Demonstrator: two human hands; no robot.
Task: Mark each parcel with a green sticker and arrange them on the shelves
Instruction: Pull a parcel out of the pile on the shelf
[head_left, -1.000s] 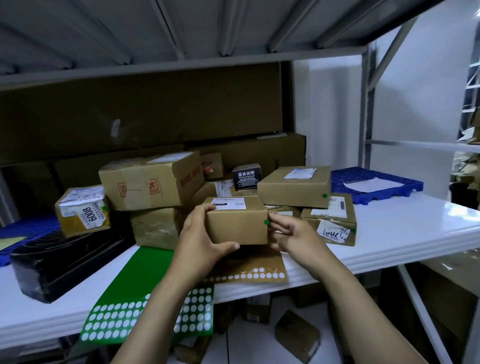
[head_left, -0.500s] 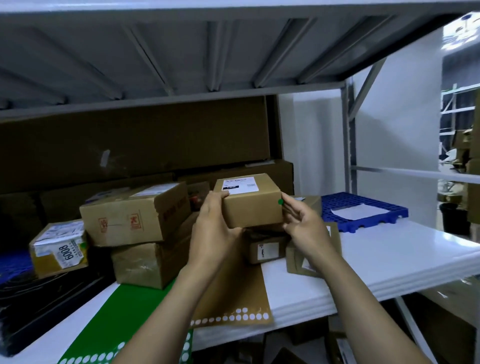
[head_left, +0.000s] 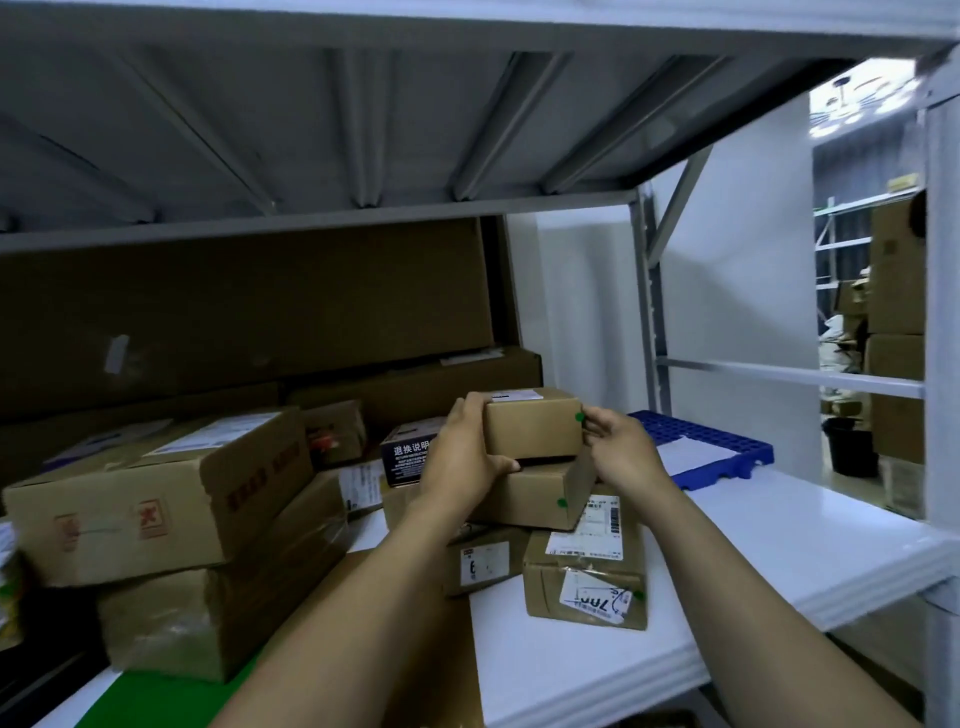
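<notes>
Gripped at centre frame by left hand (head_left: 462, 457), fingers over the top, thumb under the front edge; pinched at its right end by right hand (head_left: 621, 449): small cardboard parcel (head_left: 532, 428), green sticker (head_left: 578, 417) at its right corner. Just below, another stickered parcel (head_left: 524, 499). Underneath, white shelf (head_left: 753, 545); overhead, grey ribbed shelf underside (head_left: 363, 104). Right of the hands, blue plastic pallet (head_left: 727, 457); far racks blurred. Lower left, green sticker sheet (head_left: 140, 701), cut off.

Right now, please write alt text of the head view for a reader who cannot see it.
The left hand and right hand hold a small parcel with a green sticker just above stacked parcels on a white shelf. Larger boxes stand at left.
</notes>
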